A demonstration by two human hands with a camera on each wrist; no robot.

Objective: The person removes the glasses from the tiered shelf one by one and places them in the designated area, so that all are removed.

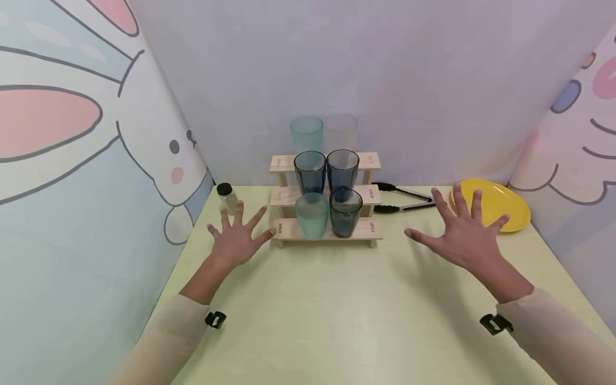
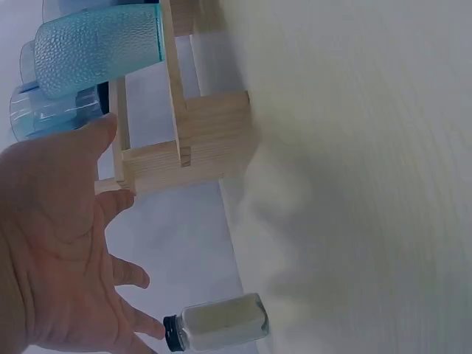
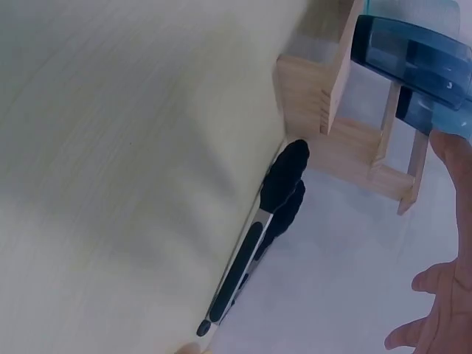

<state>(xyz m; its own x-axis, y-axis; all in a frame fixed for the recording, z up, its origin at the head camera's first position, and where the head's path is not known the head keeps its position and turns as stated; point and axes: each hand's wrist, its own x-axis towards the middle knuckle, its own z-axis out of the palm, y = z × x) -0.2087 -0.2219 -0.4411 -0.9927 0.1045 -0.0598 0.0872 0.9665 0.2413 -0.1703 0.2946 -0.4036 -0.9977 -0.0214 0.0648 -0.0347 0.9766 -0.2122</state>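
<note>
My left hand (image 1: 237, 241) hovers over the table with its fingers spread, holding nothing. Nearest to it are a small black-capped jar (image 1: 230, 199) and the left side of a three-step wooden rack (image 1: 285, 229). My right hand (image 1: 464, 235) is likewise spread in the air, in front of black-tipped tongs (image 1: 401, 208) and a yellow plate (image 1: 500, 206). On the rack's bottom step stand a teal cup (image 1: 313, 216) and a dark grey cup (image 1: 344, 214). Two dark cups occupy the middle step; a light blue cup (image 1: 307, 133) and a clear cup (image 1: 340, 132) stand on top.
The pale table (image 1: 327, 310) ends at a plain back wall (image 1: 409, 80). Side walls with cartoon drawings rise at left and right. In the right wrist view the tongs (image 3: 247, 258) lie beside the rack, near the back wall.
</note>
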